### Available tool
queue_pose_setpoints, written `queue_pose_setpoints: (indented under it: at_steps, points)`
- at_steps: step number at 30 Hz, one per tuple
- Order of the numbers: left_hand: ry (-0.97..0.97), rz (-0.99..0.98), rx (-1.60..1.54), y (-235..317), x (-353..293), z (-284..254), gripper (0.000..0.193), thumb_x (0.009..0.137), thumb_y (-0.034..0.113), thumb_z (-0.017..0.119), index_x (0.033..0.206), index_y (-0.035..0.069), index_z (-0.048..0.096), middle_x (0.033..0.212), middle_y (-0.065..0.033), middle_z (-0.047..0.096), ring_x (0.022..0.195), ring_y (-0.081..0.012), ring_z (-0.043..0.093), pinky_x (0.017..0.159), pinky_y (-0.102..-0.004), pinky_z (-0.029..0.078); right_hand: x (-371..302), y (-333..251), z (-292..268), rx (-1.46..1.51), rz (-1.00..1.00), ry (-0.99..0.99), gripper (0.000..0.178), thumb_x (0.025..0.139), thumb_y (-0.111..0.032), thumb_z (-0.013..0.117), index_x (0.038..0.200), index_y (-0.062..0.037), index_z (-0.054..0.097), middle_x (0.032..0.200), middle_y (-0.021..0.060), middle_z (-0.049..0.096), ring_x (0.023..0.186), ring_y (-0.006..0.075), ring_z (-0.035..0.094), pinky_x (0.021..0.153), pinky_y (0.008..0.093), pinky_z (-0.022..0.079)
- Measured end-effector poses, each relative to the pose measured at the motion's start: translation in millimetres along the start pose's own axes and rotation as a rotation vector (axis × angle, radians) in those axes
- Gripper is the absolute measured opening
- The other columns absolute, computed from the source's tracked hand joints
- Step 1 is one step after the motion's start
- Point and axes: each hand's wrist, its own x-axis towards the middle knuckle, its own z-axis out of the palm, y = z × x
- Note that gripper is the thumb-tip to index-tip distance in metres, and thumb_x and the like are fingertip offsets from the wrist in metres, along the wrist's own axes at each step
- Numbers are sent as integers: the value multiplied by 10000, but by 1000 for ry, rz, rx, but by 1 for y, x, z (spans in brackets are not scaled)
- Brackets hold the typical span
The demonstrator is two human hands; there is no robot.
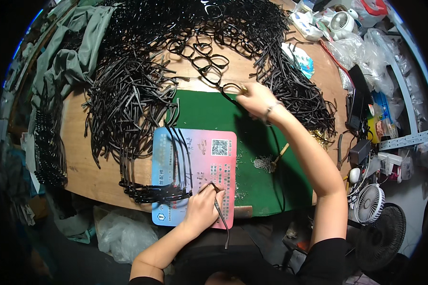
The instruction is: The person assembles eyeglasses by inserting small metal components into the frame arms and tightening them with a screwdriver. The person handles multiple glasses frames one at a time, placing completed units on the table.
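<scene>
Black plastic dominates the counter (pixel 83 164), and the work looks only partly through. What seems done is the orderly row of eyewear (pixel 164 194) at the near left, its slim arms reaching away over the pink-and-blue card (pixel 209 137). What seems left is far more: a loose heap of dark temple arms (pixel 128 95) on the left, another heap (pixel 295 90) on the right, and spectacle fronts (pixel 202 47) scattered at the far side.

The left hand (pixel 202 211) has its grip pressed together, pinching a dark spectacle piece (pixel 227 233); that piece lies at the fingers, over the near right part of the card, its long arm trailing toward the near edge. The right hand (pixel 257 100) reaches to the far edge of the green mat (pixel 199 109), fingers drawn together at the right end of a black frame (pixel 220 86). That frame extends leftward from the grip; whether it is firmly pinched or merely touched, I cannot tell.
</scene>
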Motion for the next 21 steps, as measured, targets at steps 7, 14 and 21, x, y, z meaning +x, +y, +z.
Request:
queue_pose_setpoints:
  at_steps: [7, 14, 21]
  points:
    - [159, 170, -26, -6, 0, 23, 120, 778, 15, 624, 889, 16, 581, 777, -105, 593, 666, -274, 595, 572, -334, 489, 74, -43, 42, -376, -138, 222, 199, 742, -97, 541, 847, 10, 673, 877, 228, 647, 826, 333, 649, 724, 401, 518]
    - [125, 139, -9, -12, -5, 14, 127, 750, 23, 650, 871, 13, 612, 817, -89, 622, 689, -249, 619, 609, -315, 505, -4, -18, 2, 410, -48, -181, 152, 797, -83, 559, 931, -36, 506, 636, 55, 570, 370, 89, 473, 327, 233, 386]
    - [89, -41, -74, -12, -4, 12, 85, 799, 41, 631, 850, -27, 626, 781, -138, 651, 691, -215, 647, 599, -300, 501, -87, -3, -13, 37, -536, 217, 131, 730, -57, 544, 859, -34, 534, 741, 149, 587, 716, 341, 592, 628, 385, 488]
